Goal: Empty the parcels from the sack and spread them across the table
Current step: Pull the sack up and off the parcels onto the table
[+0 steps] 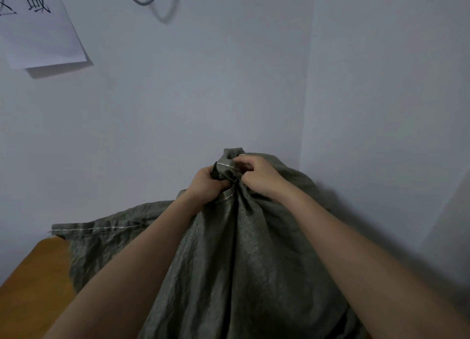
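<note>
Gripping the bunched top of the grey-green woven sack (244,249) with both hands, I have it pulled up tall in front of me. My left hand (207,185) is curled tight round the gathered fabric from the left, fingers wrapped behind the bundle so that only the back of the hand and the knuckles show. My right hand (256,174) comes in from the right and a little higher, its fingers hooked over the hem, pinching a fold where the pale stitched seam runs across the cloth. The two hands sit just beside each other, almost touching, with the knot of fabric between them and a small tuft of sack poking up above the right one.

Below the grip the sack hangs in long creases and fills the lower middle of my view, between my forearms. One corner of it trails off to the left, its stitched edge lying over the orange-brown table (33,275), whose surface shows at the lower left. I can see no parcels; the cloth hides whatever is inside, and the bulges may be only folds.

Behind the sack stands a pale wall meeting another in a corner to the right. A white sheet of paper (38,31) with black characters hangs at the upper left, and a grey cable (142,0) loops down at the top.
</note>
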